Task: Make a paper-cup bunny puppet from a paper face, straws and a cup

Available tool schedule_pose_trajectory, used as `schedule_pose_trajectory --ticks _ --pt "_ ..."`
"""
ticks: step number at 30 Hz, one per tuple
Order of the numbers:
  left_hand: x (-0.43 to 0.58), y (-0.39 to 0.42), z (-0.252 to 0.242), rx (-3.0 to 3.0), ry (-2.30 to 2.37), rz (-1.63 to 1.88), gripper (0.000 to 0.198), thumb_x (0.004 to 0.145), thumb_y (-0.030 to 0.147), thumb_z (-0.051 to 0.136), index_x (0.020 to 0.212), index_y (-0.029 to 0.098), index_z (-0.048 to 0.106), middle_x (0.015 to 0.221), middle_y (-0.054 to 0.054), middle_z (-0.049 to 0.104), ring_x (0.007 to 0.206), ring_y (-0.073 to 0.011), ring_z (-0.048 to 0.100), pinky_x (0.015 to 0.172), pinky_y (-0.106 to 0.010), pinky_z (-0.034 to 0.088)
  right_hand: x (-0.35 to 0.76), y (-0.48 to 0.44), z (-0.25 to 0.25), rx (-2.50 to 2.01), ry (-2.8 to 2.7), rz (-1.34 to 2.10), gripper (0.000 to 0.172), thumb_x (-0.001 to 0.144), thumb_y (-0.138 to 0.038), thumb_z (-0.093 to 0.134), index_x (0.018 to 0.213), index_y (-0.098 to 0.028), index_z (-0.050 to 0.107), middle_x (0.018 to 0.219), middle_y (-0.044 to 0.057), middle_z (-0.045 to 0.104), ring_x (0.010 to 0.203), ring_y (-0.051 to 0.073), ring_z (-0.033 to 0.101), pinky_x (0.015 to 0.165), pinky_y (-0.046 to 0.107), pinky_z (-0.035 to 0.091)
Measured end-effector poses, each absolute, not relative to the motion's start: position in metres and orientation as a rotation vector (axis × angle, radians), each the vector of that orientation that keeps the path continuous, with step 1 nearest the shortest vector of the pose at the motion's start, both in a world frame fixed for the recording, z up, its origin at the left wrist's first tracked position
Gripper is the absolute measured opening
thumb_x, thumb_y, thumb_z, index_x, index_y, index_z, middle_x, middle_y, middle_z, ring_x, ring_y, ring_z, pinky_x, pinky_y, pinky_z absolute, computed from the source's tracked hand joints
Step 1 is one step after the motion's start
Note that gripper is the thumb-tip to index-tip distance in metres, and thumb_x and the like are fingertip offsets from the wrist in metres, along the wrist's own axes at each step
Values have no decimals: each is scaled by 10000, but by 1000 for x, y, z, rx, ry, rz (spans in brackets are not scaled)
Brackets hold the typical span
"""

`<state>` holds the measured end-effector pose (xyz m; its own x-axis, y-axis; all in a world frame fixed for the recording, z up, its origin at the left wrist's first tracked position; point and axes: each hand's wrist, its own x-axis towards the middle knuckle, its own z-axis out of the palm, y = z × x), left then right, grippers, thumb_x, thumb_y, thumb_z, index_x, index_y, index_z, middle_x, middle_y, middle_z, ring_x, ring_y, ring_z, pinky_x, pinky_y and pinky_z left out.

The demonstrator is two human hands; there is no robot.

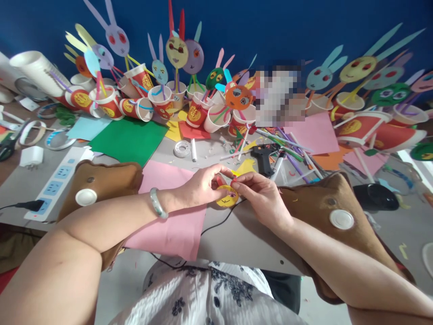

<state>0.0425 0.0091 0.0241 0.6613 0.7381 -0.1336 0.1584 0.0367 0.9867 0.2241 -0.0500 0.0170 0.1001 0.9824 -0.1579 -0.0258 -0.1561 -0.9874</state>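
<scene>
Between my hands is a round yellow paper face point(226, 199) with a drawn eye and mouth, held just above the table. My left hand point(199, 185), a bangle on its wrist, grips the disc by its upper left edge with thumb and fingers. At the upper right edge, my right hand point(264, 196) pinches a small red piece point(233, 181), mostly covered by the fingertips. Something red also shows between the left thumb and fingers. Beneath my left arm lies a sheet of pink paper point(169, 225).
Behind my hands stand several red paper cups point(196, 113) carrying paper faces on sticks. A black glue gun point(265, 159), a tape roll point(181, 149) and green paper point(128, 137) lie nearer. Brown cushions point(314, 203) flank my arms; a power strip point(57, 183) sits left.
</scene>
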Motion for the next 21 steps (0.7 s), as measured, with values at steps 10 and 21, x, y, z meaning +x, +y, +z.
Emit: schedule_pose_trajectory --ticks 10,21 --pt "42 9 22 1502 775 544 380 800 186 726 1147 142 577 754 18 585 631 -86 557 573 -210 471 223 -50 20 -1388 -1138 1172 267 741 -442 834 819 -211 725 732 23 737 629 150 675 587 265 557" --pt "41 10 26 1438 761 537 347 797 191 706 1118 144 585 729 22 591 635 -84 558 578 -200 456 223 -52 22 -1365 -1188 1151 311 708 -428 868 856 -216 695 787 42 760 712 192 730 664 313 623"
